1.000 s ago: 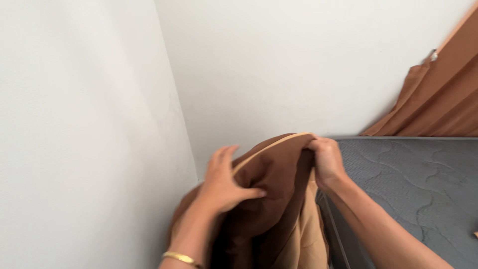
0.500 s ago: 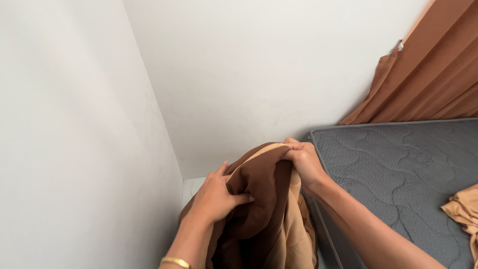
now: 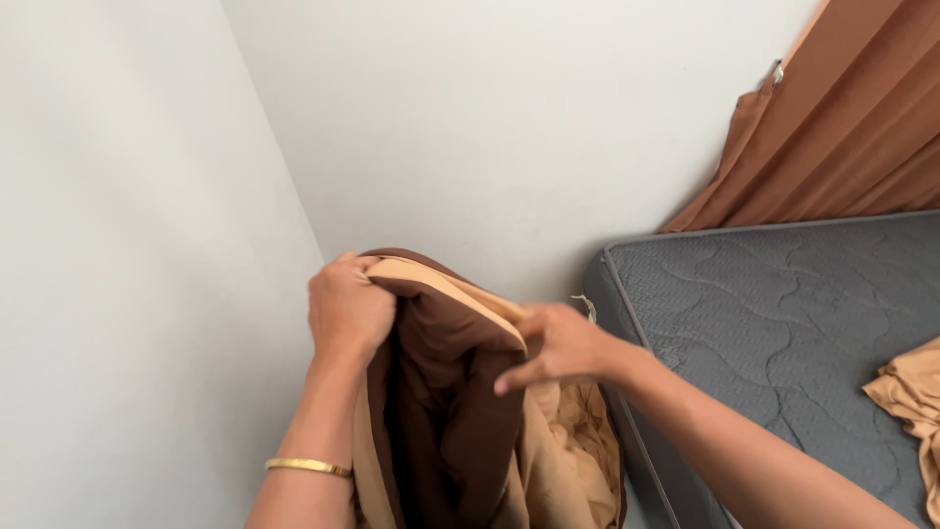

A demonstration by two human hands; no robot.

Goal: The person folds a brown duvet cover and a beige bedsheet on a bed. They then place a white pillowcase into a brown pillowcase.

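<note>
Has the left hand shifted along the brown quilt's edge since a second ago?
Yes. The left hand now grips the brown quilt at its top corner, farther from the grey mattress than before.

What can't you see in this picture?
Head view only:
- Brown and tan padded cover: lower part cut by the bottom edge.
- Left hand: fingertips buried in the fabric.
- Tan cloth on grey quilted mattress: cut by the right edge.
- Floor: hidden behind the cover.
</note>
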